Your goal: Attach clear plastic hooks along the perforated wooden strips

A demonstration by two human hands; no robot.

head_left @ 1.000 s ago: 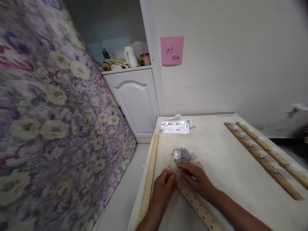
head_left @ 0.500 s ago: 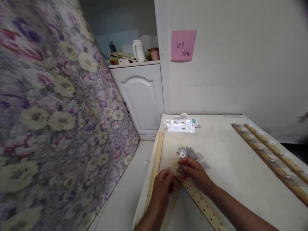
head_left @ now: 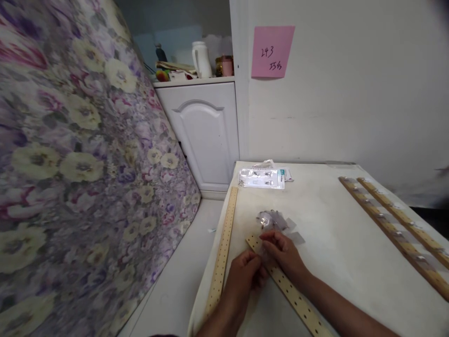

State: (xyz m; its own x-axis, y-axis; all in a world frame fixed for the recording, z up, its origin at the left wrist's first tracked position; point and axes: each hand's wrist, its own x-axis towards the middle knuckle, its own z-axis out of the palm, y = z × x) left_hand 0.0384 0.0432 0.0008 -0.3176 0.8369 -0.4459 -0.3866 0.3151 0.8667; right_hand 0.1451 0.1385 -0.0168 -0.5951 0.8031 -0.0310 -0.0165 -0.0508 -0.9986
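Over the near strip of light wood with holes point(head_left: 293, 295), my two hands are close together. My right hand point(head_left: 282, 252) is closed in a pinch on a clear adhesive hook point(head_left: 265, 256), whose see-through plate shows faintly against the wood. My left hand point(head_left: 245, 271) is beside it, fingers curled and pressed together at the strip's left edge; what they hold, if anything, is hidden. Just beyond the fingers lies a small pile of clear adhesive hooks point(head_left: 271, 220) with metal hooks on square plates.
Another perforated strip point(head_left: 224, 238) lies along the table's left edge. To the right, two wooden strips point(head_left: 382, 217) bear several clear hooks. Clear packaging point(head_left: 261, 179) lies at the back of the white table point(head_left: 326, 215). A floral curtain point(head_left: 87, 187) hangs at left.
Both hands have shifted slightly right and down along the near strip, leaving its far end uncovered. The view has tilted a little. The hook pile lies as before.
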